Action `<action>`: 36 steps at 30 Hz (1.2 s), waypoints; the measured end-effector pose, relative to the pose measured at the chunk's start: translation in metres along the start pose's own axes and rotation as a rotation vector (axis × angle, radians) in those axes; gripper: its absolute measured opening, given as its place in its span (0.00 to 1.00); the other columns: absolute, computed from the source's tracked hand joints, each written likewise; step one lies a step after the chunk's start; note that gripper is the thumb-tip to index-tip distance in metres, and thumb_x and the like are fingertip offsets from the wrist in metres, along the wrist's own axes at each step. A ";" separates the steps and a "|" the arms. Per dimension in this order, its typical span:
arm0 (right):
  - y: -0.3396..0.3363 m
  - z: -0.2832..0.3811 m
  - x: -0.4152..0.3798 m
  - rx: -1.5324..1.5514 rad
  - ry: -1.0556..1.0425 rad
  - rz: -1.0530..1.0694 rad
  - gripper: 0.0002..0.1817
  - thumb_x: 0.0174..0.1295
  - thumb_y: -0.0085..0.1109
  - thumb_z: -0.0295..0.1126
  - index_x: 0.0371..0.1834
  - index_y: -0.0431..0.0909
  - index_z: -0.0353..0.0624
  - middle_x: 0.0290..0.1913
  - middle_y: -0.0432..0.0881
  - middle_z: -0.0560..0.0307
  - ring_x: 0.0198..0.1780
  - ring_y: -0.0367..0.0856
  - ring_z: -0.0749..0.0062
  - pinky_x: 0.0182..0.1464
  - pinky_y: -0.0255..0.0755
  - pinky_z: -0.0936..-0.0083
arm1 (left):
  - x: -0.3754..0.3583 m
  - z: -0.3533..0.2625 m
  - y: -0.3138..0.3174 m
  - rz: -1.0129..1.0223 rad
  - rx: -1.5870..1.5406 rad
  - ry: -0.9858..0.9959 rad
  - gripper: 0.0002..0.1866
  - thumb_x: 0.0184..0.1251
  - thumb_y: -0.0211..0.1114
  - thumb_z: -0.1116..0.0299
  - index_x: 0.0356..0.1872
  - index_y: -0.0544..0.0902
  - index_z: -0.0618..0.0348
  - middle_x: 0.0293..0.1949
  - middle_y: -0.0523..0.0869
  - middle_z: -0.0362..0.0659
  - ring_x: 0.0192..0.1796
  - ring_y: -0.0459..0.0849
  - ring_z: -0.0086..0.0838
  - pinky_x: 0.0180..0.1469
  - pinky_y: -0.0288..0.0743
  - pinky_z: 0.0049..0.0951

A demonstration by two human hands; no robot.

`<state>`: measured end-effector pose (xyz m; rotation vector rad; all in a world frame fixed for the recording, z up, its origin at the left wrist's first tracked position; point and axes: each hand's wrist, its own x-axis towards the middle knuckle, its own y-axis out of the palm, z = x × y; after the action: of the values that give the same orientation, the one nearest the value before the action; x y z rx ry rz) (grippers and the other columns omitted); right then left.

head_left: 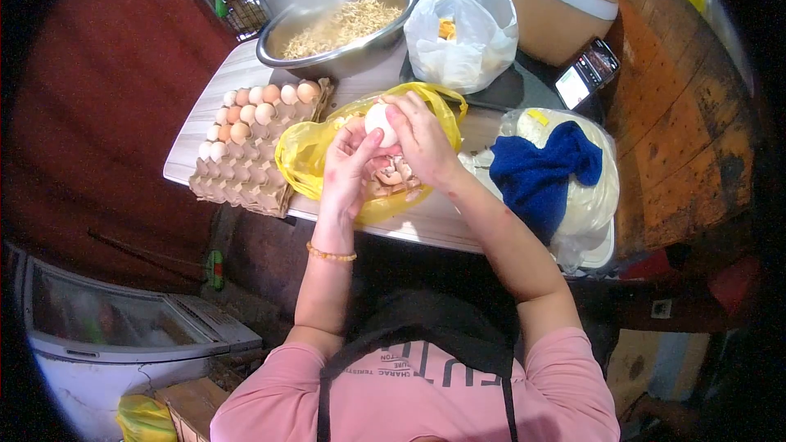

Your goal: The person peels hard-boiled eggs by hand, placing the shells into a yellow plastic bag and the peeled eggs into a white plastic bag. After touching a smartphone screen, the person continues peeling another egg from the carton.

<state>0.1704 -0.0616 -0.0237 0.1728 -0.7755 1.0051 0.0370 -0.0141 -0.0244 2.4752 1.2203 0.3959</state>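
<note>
Two-handed grip on a white egg (378, 124), seen from my head. My left hand (348, 164) cups the egg from the left and below, thumb on its near face; my right hand (423, 137) closes on it from the right, so that both hands are clamped on the same egg. The egg is above the mouth of a yellow plastic bag (296, 162), in which broken shell pieces (396, 175) lie just below my hands; I cannot tell whether any shell remains on it. Left of the bag, a cardboard egg tray (244, 182) bears white and brown eggs (264, 114) in its far cups, the near cups being bare. Beyond stand a metal bowl (327, 67) of pale shreds and a white plastic bag (463, 61). To the right, a blue cloth (536, 172) rests on a clear bag (596, 200) with pale contents; a phone (588, 74) leans farther back
</note>
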 end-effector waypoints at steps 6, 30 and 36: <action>-0.002 -0.001 0.001 -0.018 -0.015 0.008 0.16 0.70 0.42 0.32 0.47 0.76 0.29 0.43 0.75 0.41 0.47 0.76 0.51 0.51 0.69 0.65 | -0.002 -0.002 0.001 0.021 0.015 0.013 0.15 0.65 0.65 0.70 0.49 0.74 0.64 0.41 0.85 0.46 0.38 0.87 0.31 0.38 0.80 0.23; 0.001 0.001 0.001 -0.034 0.015 -0.030 0.15 0.70 0.45 0.34 0.39 0.77 0.32 0.39 0.77 0.38 0.43 0.76 0.44 0.46 0.69 0.59 | 0.007 0.008 -0.020 0.123 -0.316 -0.136 0.16 0.69 0.61 0.66 0.53 0.74 0.61 0.41 0.85 0.43 0.38 0.85 0.23 0.39 0.79 0.19; 0.006 0.001 -0.003 -0.088 -0.009 -0.088 0.14 0.70 0.44 0.34 0.42 0.74 0.32 0.41 0.75 0.39 0.43 0.76 0.43 0.47 0.69 0.58 | 0.003 0.006 -0.004 0.068 -0.123 -0.055 0.15 0.65 0.65 0.72 0.51 0.76 0.61 0.42 0.85 0.41 0.37 0.84 0.21 0.38 0.78 0.18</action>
<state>0.1645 -0.0609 -0.0258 0.1347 -0.8120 0.8864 0.0383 -0.0102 -0.0311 2.4105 1.0603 0.4051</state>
